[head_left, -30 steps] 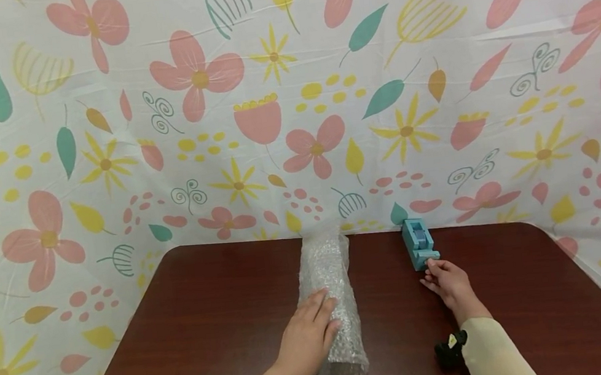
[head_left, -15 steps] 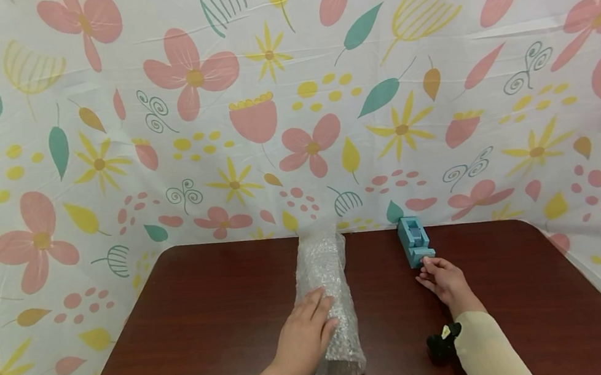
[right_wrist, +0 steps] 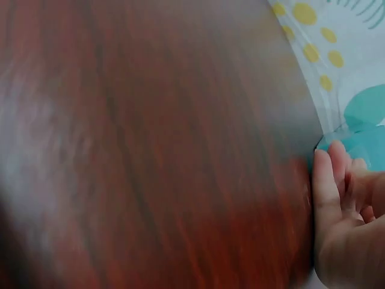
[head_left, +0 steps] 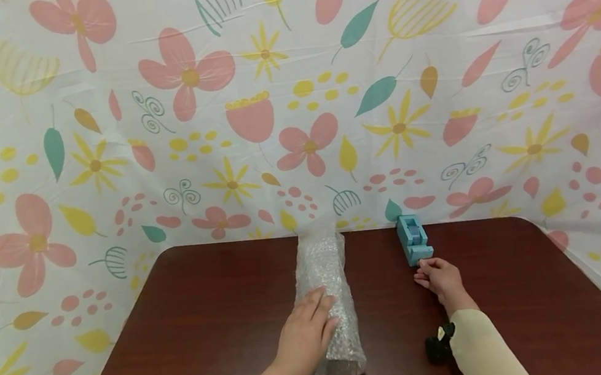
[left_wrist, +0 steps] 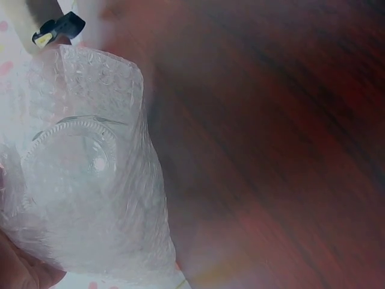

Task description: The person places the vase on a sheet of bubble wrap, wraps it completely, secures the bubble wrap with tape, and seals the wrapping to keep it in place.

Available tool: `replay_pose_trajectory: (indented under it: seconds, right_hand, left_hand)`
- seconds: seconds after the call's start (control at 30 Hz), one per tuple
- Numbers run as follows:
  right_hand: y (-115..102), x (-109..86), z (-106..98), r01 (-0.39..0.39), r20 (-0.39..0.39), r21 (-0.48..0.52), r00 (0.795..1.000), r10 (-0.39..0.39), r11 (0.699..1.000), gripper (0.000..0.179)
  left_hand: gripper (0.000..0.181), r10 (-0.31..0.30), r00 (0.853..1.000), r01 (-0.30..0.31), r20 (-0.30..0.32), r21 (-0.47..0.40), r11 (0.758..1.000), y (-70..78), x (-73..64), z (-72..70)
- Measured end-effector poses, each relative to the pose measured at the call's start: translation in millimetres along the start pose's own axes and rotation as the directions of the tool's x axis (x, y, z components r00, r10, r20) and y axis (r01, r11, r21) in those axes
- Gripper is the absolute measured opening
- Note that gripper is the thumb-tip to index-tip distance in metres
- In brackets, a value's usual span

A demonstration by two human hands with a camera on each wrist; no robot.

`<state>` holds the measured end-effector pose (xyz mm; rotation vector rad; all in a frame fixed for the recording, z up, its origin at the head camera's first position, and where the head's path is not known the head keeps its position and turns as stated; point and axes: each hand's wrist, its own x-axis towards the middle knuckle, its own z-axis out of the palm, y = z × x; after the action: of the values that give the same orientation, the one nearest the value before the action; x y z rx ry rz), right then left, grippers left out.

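A roll of bubble wrap point(head_left: 327, 262) lies lengthwise on the table. My left hand point(head_left: 304, 332) rests on its near half with fingers extended. Through the open end of the wrap point(left_wrist: 147, 211) in the left wrist view, a clear round item with a ribbed rim point(left_wrist: 72, 159) shows inside. To the right stands a light blue tape dispenser point(head_left: 414, 242) holding a tape roll. My right hand point(head_left: 443, 279) is at the dispenser's front end, thumb and forefinger pinched together at the tape end; the clear tape itself hardly shows. The right wrist view catches the other fingers point(right_wrist: 325, 186) extended beside the blue dispenser point(right_wrist: 367, 144).
The dark reddish-brown table point(head_left: 214, 308) has rounded far corners. A white cloth with printed flowers point(head_left: 307, 149) hangs right behind its far edge. A black wrist-worn device point(head_left: 439, 345) sits at the right sleeve point(head_left: 482, 346).
My right fingertips have drawn back slightly from the dispenser's front, toward me. The left hand stays on the bubble wrap. The head view has shifted a little.
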<state>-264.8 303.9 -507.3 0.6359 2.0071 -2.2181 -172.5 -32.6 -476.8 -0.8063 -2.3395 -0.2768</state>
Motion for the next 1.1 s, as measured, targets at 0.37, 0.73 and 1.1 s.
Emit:
replay_pose_trajectory:
  seconds: [0.37, 0.73, 1.1]
  right_hand:
    - [-8.4, -22.7, 1.6, 0.062, 0.334, -0.263, 0.942, 0.031, 0.963, 0.037]
    - [-66.6, -76.7, 88.1, 0.356, 0.568, -0.418, 0.82, -0.065, 0.836, 0.027]
    - [-89.0, -89.8, 139.8, 0.429, 0.561, -0.499, 0.822, -0.096, 0.753, 0.022]
  left_hand:
    - [0.033, 0.003, 1.0, -0.003, -0.01, -0.014, 1.0, 0.0, 0.7, 0.7]
    - [0.038, 0.005, 0.999, -0.005, -0.037, 0.02, 1.0, -1.9, 0.5, 4.2]
    - [0.038, 0.017, 0.999, -0.015, -0.038, 0.043, 0.999, 1.9, 3.1, 2.9]
